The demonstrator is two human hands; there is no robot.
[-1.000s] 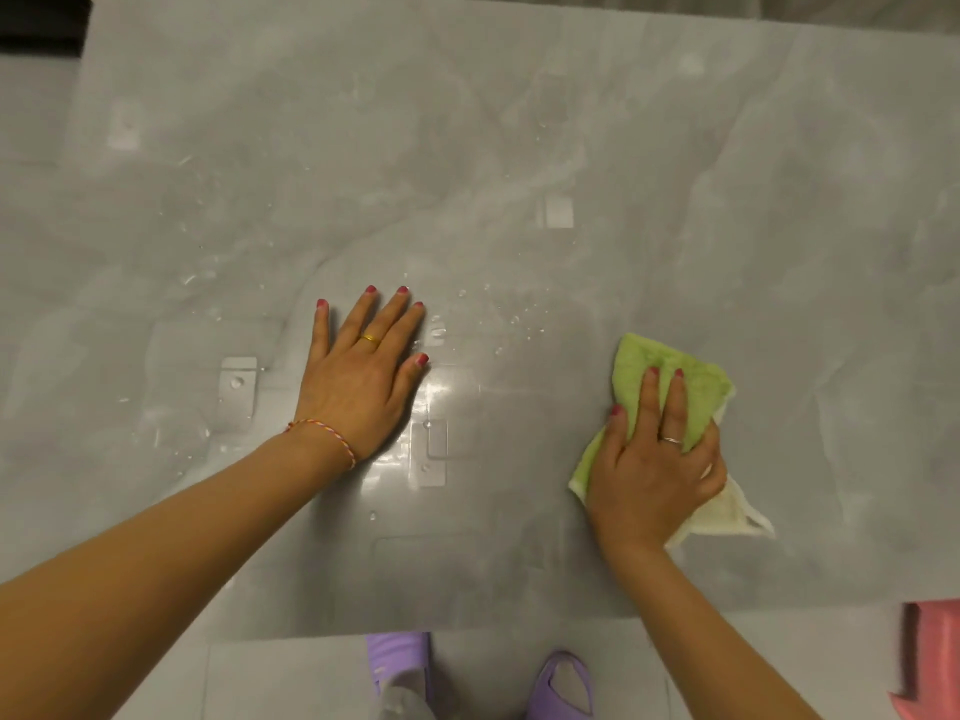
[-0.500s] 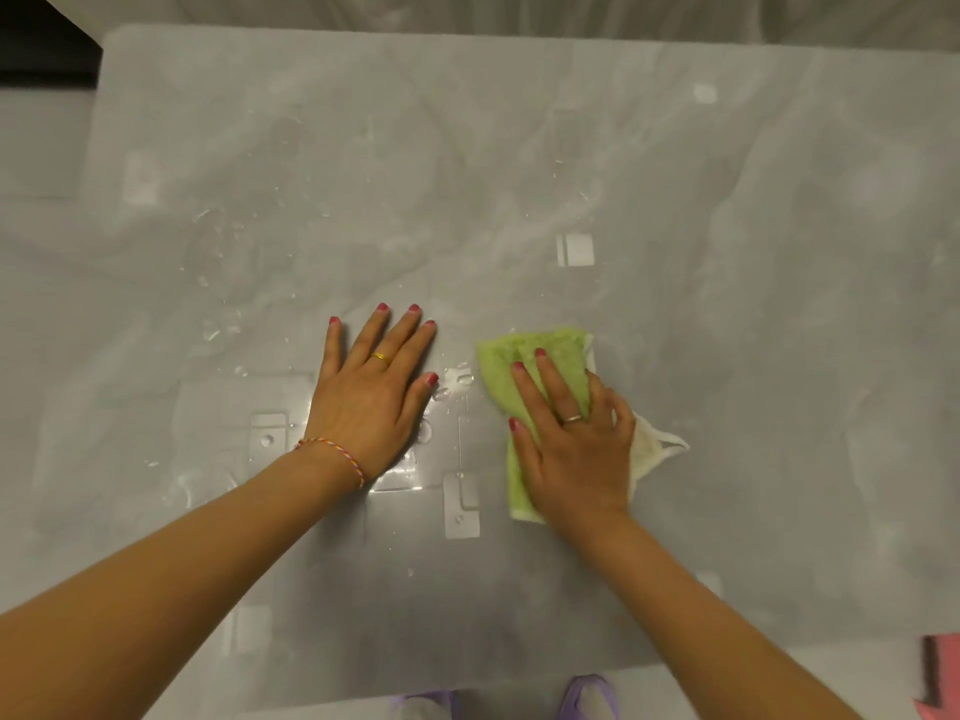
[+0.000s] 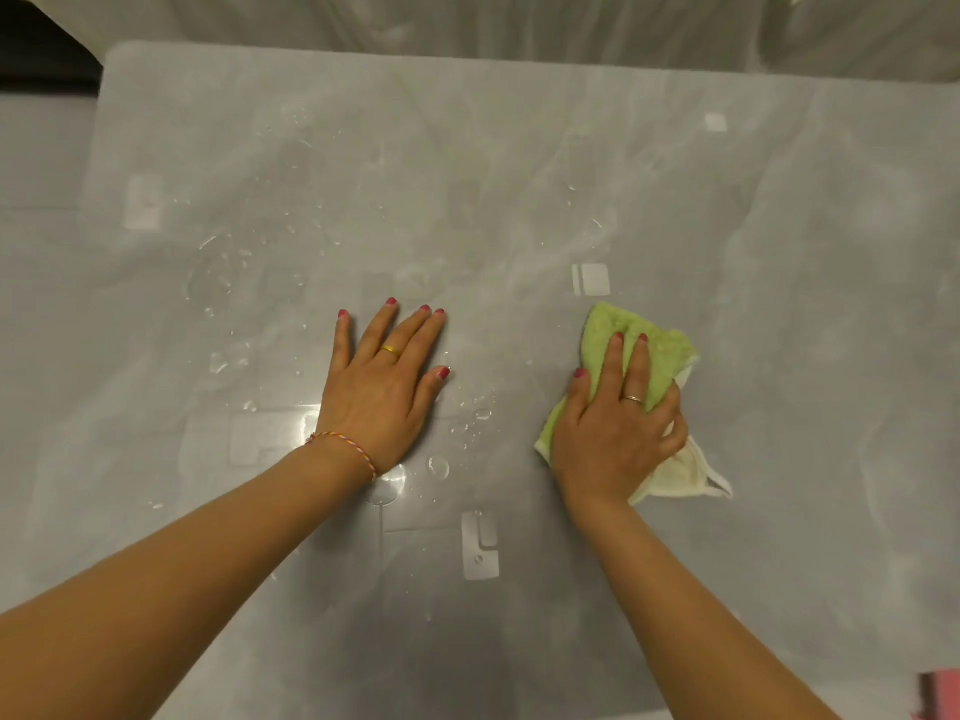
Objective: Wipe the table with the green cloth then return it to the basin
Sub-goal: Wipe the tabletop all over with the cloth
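Note:
The green cloth, folded with a pale cream underside showing at its lower right, lies flat on the grey marbled table. My right hand presses down on it, fingers spread over the green side. My left hand rests flat on the tabletop to the left of the cloth, fingers apart, holding nothing. Water droplets lie between the two hands and farther left. No basin is in view.
The table's far edge runs along a pale curtain. A pink object shows at the bottom right corner, past the table's near edge. More droplets sit at the left of the tabletop.
My right hand slid the cloth left toward my left hand, then back to the right. My left hand stayed planted on the table.

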